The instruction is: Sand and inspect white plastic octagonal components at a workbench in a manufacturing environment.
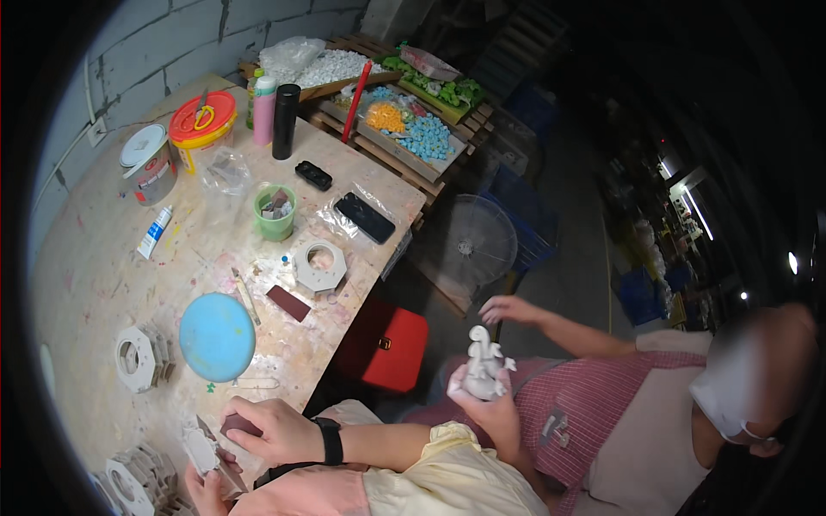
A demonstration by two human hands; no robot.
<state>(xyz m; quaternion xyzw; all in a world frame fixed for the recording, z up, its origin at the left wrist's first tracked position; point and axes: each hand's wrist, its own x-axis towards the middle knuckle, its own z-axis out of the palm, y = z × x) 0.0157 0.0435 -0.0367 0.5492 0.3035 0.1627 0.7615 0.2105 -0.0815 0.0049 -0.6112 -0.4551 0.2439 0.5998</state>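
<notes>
My left hand (pixel 205 492), at the lower left, grips a white piece (pixel 201 447) from below. It looks like one of the octagonal rings on the table, seen on edge. My right hand (pixel 274 432), with a black band on the wrist, pinches a dark brown sandpaper piece (pixel 241 424) close beside it. Whether the sandpaper touches the white piece I cannot tell. Stacked octagonal rings (pixel 129 483) stand left of my hands, and another stack (pixel 161 359) stands farther back. A flat brown sandpaper strip (pixel 288 303) lies farther off.
On the table (pixel 103 284) are a blue disc (pixel 217 337), a single octagonal ring (pixel 320 266), a green cup (pixel 274 215), a phone (pixel 365 217), tubs and bottles. At right, a masked co-worker holds a white figurine (pixel 484 365). Beyond the table edge are a red box (pixel 387 348) and a fan (pixel 469 245).
</notes>
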